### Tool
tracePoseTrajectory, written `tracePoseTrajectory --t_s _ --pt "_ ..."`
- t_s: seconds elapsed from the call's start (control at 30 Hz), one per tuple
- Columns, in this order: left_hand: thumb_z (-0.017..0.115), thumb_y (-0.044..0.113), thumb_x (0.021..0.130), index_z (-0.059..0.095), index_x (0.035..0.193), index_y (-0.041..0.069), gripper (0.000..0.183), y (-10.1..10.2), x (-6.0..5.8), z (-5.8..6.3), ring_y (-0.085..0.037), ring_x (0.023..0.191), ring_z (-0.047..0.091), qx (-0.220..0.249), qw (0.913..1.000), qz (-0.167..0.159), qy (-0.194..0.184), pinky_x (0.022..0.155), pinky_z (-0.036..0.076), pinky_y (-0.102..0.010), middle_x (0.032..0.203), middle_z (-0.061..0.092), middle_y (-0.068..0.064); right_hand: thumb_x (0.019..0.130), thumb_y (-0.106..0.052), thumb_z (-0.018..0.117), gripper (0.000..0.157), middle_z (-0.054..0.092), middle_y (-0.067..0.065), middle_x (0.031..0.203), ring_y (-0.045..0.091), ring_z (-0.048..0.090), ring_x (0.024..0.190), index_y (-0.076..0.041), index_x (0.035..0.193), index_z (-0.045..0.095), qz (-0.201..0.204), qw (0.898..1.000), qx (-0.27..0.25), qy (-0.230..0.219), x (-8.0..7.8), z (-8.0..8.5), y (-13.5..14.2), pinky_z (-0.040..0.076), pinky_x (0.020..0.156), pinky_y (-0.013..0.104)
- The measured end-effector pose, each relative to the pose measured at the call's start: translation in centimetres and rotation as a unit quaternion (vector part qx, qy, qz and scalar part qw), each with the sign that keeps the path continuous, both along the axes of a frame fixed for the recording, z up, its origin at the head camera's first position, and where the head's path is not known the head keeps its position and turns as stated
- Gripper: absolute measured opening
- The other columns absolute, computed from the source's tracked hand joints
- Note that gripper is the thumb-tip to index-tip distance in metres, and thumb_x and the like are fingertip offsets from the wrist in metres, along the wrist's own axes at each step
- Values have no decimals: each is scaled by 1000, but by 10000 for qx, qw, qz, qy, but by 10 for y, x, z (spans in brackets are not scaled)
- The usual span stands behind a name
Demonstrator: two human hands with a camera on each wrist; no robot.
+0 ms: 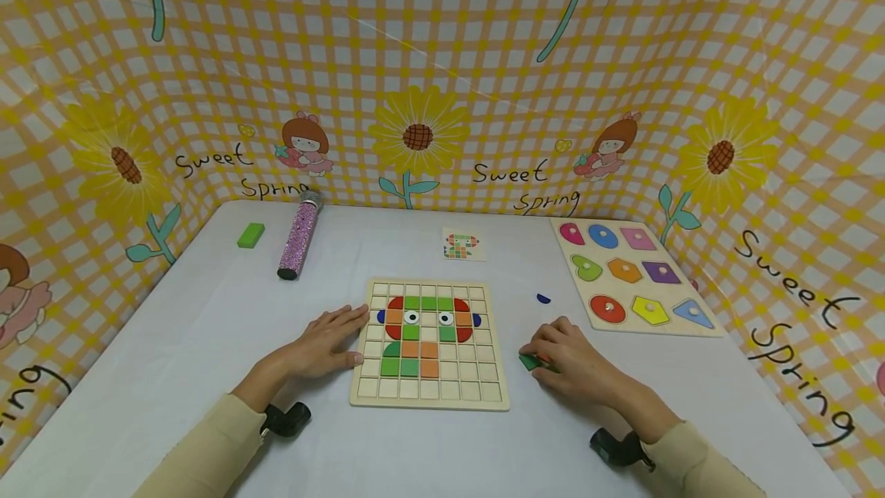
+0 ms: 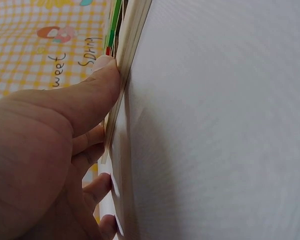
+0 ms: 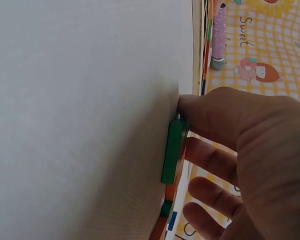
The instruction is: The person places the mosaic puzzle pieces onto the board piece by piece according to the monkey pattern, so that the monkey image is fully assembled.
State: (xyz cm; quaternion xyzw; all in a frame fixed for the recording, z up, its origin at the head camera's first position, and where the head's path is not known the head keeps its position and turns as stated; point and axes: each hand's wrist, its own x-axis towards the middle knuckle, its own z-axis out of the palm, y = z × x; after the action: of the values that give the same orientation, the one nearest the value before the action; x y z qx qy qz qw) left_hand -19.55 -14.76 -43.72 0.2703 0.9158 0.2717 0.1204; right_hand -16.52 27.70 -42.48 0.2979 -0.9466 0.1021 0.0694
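My left hand (image 1: 318,348) rests at the left side of the square wooden grid board (image 1: 470,393), fingers spread and the thumb (image 2: 97,92) against its edge. Red, green, orange and blue pieces and two eye discs (image 1: 412,317) sit in the grid, with a head shape on top and a partial body below it. Right of the board, my right hand (image 1: 574,363) is low on the table and pinches a dark green tile (image 1: 528,360) between thumb and fingers. A green block (image 3: 174,152) and orange pieces lie by its fingers, partly hidden by the hand in the head view.
A dark blue half-round piece (image 1: 543,298) lies beyond my right hand. The pattern card (image 1: 465,244) lies behind the board. A shape puzzle (image 1: 625,290) stands back right. A glittery pink microphone (image 1: 299,240) and a green block (image 1: 251,235) are back left. Patterned cloth walls surround the table.
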Motion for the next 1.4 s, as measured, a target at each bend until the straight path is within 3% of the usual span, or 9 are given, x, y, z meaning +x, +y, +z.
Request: tracePoseTrajectory --t_s 0.6,0.9,1.4 --pt "59 31 92 26 149 5 71 -1 1 1 -42 144 13 64 10000 -54 -25 110 11 -68 157 21 -14 76 -22 79 22 62 -10 93 8 40 92 -18 97 73 177 9995 -59 252 -1 4 -7 40 76 27" --pt "59 32 92 26 149 6 71 0 1 0 -41 144 13 59 10000 -27 -14 110 12 -67 158 21 -13 77 -25 77 24 63 -8 94 10 42 92 -16 98 73 273 9993 -28 268 4 13 -43 41 78 28" --pt "59 33 92 26 149 7 71 0 0 -1 -41 144 14 17 10000 -1 8 110 13 -67 158 22 -12 76 -31 77 23 63 -5 91 11 42 88 -17 94 73 582 9976 -285 246 2 4 -98 36 74 26"
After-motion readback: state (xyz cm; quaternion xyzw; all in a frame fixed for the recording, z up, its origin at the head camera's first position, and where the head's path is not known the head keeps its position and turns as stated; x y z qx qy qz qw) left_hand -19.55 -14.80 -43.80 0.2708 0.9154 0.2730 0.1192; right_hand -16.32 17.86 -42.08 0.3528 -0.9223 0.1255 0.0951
